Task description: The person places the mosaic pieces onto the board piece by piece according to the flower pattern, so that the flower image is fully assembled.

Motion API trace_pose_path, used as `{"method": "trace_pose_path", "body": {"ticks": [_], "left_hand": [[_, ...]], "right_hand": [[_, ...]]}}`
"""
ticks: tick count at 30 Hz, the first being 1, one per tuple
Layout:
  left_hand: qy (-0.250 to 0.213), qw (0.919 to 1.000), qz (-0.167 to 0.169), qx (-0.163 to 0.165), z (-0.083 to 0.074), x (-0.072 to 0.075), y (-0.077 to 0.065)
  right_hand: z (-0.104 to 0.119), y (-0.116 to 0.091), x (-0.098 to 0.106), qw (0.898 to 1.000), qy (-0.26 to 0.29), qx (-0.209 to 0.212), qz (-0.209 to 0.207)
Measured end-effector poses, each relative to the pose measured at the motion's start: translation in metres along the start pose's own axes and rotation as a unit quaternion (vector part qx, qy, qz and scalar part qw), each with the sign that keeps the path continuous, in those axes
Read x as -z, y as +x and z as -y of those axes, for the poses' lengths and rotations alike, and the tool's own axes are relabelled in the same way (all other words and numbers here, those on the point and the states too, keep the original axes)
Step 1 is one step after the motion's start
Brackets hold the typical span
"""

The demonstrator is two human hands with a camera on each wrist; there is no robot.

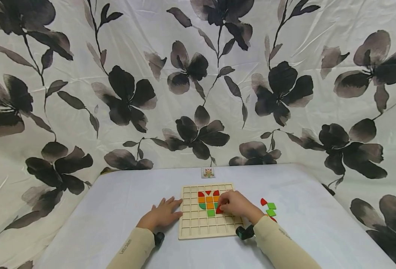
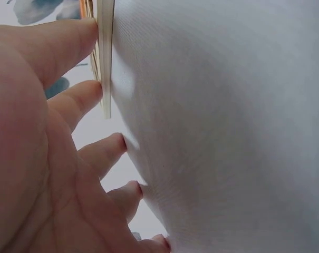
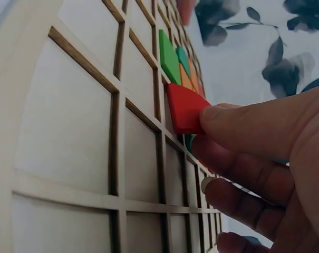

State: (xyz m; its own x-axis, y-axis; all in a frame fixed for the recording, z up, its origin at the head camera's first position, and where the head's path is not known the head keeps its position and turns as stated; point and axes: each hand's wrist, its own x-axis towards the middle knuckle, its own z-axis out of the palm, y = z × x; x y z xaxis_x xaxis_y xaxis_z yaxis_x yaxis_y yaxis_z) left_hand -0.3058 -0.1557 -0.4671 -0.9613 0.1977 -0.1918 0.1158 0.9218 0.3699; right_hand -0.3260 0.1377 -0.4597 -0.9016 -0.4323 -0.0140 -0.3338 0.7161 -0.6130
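Note:
My right hand (image 1: 235,204) pinches a red quarter-circle tile (image 3: 186,108) between thumb and fingertips, tilted over a square of the wooden grid board (image 1: 192,231). Beside that tile lies a green square tile (image 1: 211,213) set in the grid. Above it sit orange square tiles (image 1: 209,205), a teal quarter-circle tile (image 1: 202,206) and, at the top of the pattern, red pieces (image 1: 208,192). With fingers spread, my left hand (image 1: 162,214) rests on the white table at the board's left side. In the left wrist view its thumb and forefinger touch the board's edge (image 2: 105,63).
Loose red and green tiles (image 1: 271,206) lie on the table right of the board. A small pattern card (image 1: 208,172) is at the table's far edge. Behind the table (image 1: 117,194) hangs a white cloth (image 1: 245,127) with dark flowers.

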Motion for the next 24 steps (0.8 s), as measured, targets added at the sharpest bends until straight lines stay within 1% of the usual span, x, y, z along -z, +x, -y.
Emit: {"method": "trace_pose_path", "body": {"ticks": [7, 11, 15, 21, 24], "left_hand": [[-0.001, 0.9999, 0.008, 0.007, -0.0035, 0.0016, -0.0022], [-0.002, 1.0000, 0.000, 0.001, -0.0037, 0.0012, -0.0037], [-0.002, 1.0000, 0.004, 0.000, -0.0030, 0.0001, -0.0043], [0.001, 0.9999, 0.004, -0.011, -0.0024, 0.0044, -0.0041], [0.004, 0.9999, 0.006, -0.008, -0.0005, 0.0038, -0.0046]], "right_hand": [[0.0036, -0.0029, -0.0007, 1.000, -0.013, 0.007, 0.006], [0.0046, -0.0047, -0.0027, 1.000, -0.017, 0.009, 0.012], [0.0035, -0.0059, -0.0049, 1.000, -0.026, 0.005, 0.010], [0.0041, -0.0061, -0.0040, 0.999, -0.034, 0.010, 0.000], [0.0042, -0.0066, -0.0045, 0.999, -0.034, 0.018, 0.007]]}}
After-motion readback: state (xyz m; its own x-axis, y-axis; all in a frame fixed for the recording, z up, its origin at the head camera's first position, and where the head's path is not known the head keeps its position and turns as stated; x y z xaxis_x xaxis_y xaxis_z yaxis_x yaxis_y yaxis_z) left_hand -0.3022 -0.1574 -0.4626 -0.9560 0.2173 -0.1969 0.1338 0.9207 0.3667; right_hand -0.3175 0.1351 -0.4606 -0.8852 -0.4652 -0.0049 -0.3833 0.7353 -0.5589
